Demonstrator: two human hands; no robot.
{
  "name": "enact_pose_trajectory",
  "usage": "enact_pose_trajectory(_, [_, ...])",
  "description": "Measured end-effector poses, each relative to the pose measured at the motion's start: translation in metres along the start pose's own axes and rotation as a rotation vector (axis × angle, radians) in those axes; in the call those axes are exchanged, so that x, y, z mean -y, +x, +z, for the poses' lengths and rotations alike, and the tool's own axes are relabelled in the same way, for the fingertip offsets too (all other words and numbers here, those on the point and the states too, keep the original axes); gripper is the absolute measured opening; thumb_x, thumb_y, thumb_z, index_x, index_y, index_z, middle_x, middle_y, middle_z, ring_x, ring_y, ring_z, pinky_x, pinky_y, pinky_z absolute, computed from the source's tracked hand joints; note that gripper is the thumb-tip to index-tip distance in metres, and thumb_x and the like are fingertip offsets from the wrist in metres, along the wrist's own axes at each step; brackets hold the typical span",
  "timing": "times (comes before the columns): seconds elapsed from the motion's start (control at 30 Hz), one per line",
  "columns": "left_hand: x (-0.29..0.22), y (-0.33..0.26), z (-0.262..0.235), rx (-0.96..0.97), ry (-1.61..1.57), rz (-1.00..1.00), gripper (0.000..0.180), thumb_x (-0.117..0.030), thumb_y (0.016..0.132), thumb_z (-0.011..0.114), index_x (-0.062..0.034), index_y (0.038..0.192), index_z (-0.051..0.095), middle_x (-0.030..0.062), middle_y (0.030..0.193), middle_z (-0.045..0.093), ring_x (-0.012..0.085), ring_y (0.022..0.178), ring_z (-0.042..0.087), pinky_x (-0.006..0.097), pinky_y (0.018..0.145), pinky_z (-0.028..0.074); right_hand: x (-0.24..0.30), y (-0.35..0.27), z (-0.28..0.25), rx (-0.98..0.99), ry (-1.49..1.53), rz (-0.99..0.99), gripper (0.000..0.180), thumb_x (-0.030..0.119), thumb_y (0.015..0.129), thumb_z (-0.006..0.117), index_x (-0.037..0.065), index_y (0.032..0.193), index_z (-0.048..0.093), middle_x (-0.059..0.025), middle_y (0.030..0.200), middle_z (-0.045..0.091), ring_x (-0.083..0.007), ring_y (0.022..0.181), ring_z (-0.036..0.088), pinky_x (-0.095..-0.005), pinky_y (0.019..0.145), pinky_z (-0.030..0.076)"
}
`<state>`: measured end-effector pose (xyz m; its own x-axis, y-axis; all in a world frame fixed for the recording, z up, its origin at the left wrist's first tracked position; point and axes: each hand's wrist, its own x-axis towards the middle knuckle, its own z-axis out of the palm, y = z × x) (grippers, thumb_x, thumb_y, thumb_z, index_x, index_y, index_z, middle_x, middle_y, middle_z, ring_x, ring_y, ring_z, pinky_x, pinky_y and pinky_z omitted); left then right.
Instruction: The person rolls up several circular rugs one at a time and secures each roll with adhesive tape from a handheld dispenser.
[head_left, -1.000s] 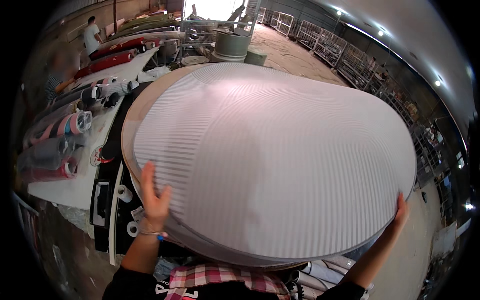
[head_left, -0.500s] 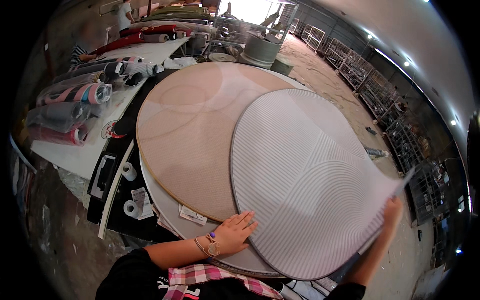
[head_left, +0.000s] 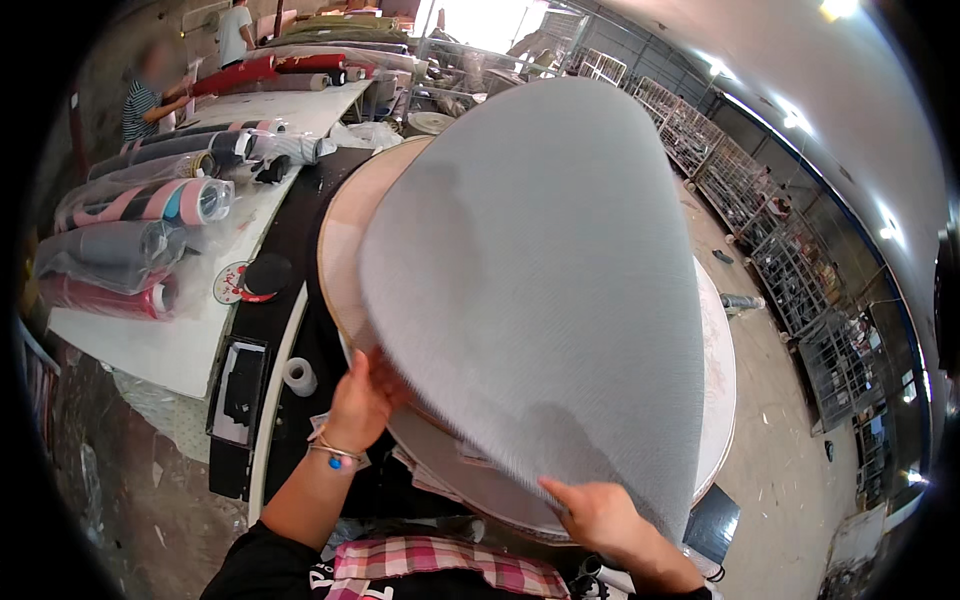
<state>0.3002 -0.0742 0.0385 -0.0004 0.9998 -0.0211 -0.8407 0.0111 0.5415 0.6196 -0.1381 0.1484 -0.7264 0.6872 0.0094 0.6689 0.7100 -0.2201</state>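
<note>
A large round rug point(head_left: 540, 270) is raised and tilted over the stack, its plain grey underside facing me. At the rug's lower left edge is my left hand point(head_left: 362, 402), thumb up, its fingers curled at the rim and partly hidden. My right hand point(head_left: 605, 518) grips the near edge lower right, with a finger or thumb pointing along the grey surface. Beneath it lies a beige-pink round rug point(head_left: 340, 235), mostly covered. More pale round rugs point(head_left: 715, 370) show at the right side of the stack.
A white roll point(head_left: 299, 376) and a black tray point(head_left: 240, 390) lie left of the stack. Plastic-wrapped rug rolls point(head_left: 150, 205) rest on a white table point(head_left: 190, 345). Two people work at the far left. Wire cages point(head_left: 725, 165) line the right side beyond the floor.
The ribbed patterned face of the top rug has turned over to its grey back. My left hand moved left to the rug's rim; my right hand came inward from the far right.
</note>
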Motion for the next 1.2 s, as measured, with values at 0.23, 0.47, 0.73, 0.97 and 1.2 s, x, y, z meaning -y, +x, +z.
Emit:
enact_pose_trajectory(0.23, [-0.06, 0.001, -0.054, -0.396, 0.336, -0.012, 0.033, -0.013, 0.087, 0.053, 0.0054, 0.113, 0.051, 0.0156, 0.113, 0.057, 0.0234, 0.1, 0.056, 0.035, 0.088, 0.043, 0.041, -0.024, 0.002, 0.102, 0.156, 0.124, 0.038, 0.026, 0.079, 0.064, 0.01, 0.113, 0.059, -0.0082, 0.093, 0.064, -0.0262, 0.085, 0.06, -0.0355, 0.073, 0.049])
enact_pose_trajectory(0.47, [-0.055, -0.041, -0.046, -0.137, 1.275, 0.303, 0.026, -0.015, 0.082, 0.06, 0.0045, 0.099, 0.058, 0.0188, 0.087, 0.065, 0.0254, 0.079, 0.063, 0.035, 0.071, 0.048, -0.05, -0.224, 0.053, -0.869, 0.445, 1.29, 0.049, 0.038, 0.091, 0.048, 0.0, 0.121, 0.052, -0.016, 0.122, 0.054, -0.0295, 0.113, 0.05, -0.0365, 0.096, 0.037])
enact_pose_trajectory(0.73, [-0.03, -0.049, -0.064, -0.129, 1.141, 0.19, 0.028, -0.02, 0.08, 0.063, 0.004, 0.093, 0.06, 0.0192, 0.086, 0.065, 0.0289, 0.074, 0.063, 0.034, 0.066, 0.048, -0.079, -0.241, 0.048, -1.271, 1.229, 1.174, 0.057, 0.042, 0.089, 0.045, -0.001, 0.127, 0.047, -0.0103, 0.127, 0.051, -0.0256, 0.116, 0.046, -0.0387, 0.099, 0.035])
enact_pose_trajectory(0.97, [0.005, -0.027, -0.052, -0.084, 1.266, 0.379, 0.031, -0.026, 0.079, 0.062, 0.0044, 0.084, 0.057, 0.0247, 0.078, 0.059, 0.0403, 0.077, 0.058, 0.043, 0.066, 0.047, 0.023, -0.089, -0.116, -0.864, -0.14, 0.866, 0.048, 0.031, 0.093, 0.05, -0.006, 0.123, 0.048, -0.0181, 0.121, 0.054, -0.026, 0.108, 0.053, -0.0359, 0.092, 0.039])
enact_pose_trajectory(1.2, [-0.033, -0.06, -0.073, 0.081, 1.388, 0.213, 0.026, -0.028, 0.085, 0.056, -0.0022, 0.087, 0.061, 0.0144, 0.079, 0.063, 0.0317, 0.072, 0.061, 0.041, 0.066, 0.048, -0.051, -0.183, -0.001, -1.191, 0.065, 0.545, 0.03, 0.022, 0.092, 0.053, 0.0, 0.112, 0.058, -0.0151, 0.104, 0.061, -0.0271, 0.096, 0.059, -0.0354, 0.084, 0.047])
